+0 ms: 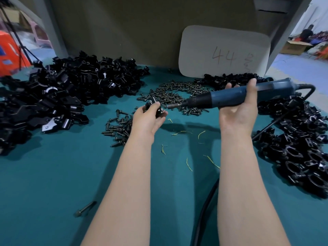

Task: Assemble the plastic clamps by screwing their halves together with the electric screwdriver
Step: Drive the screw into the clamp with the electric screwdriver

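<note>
My right hand point(238, 110) grips the blue electric screwdriver point(230, 97) around its body, held almost level with the bit pointing left. Its tip point(171, 106) sits just right of my left hand point(148, 118), which holds a small black clamp point(157, 110) with a screw sticking up out of it. Both hands hover above the teal table point(71, 174). Loose black clamp halves point(58, 93) lie heaped at the left. A scatter of dark screws point(170, 95) lies behind my hands, and more screws point(119, 128) lie left of my left wrist.
Assembled black clamps point(301, 146) pile up along the right side. The screwdriver's black cable point(204, 210) runs down past my right forearm. A white card marked 44 point(223, 52) leans on the back wall. One long bolt point(85, 208) lies near the front left.
</note>
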Available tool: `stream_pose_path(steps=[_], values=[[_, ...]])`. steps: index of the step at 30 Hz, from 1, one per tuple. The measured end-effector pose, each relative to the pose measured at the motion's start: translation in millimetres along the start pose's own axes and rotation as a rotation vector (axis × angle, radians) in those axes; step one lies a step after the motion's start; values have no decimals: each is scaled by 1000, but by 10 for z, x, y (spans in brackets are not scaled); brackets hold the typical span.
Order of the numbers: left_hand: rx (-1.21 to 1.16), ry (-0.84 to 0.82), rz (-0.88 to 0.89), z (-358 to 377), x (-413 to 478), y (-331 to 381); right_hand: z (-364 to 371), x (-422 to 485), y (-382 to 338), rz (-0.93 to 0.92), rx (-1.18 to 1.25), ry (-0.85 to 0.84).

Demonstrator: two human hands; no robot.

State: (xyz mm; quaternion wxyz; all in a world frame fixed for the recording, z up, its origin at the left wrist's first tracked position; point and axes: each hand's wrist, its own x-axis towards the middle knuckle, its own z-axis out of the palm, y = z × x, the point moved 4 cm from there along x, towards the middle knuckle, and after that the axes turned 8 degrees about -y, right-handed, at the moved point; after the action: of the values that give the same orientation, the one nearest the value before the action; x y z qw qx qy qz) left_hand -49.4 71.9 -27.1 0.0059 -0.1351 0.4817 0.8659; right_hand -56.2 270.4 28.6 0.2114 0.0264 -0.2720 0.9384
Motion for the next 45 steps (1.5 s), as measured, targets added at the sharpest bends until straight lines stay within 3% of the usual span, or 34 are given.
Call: stream_pose_path(steps=[4, 19, 33, 45], values=[[-155, -32, -14, 23, 6, -34, 47, -10, 5, -21, -77, 12], [150, 194, 208, 67, 1, -71, 165, -50, 55, -50, -177, -26], [158, 316, 305, 8, 21, -68, 437, -192, 174, -144, -326, -159], [87, 346, 317, -4, -5, -46, 508, -236, 261, -145, -352, -159]])
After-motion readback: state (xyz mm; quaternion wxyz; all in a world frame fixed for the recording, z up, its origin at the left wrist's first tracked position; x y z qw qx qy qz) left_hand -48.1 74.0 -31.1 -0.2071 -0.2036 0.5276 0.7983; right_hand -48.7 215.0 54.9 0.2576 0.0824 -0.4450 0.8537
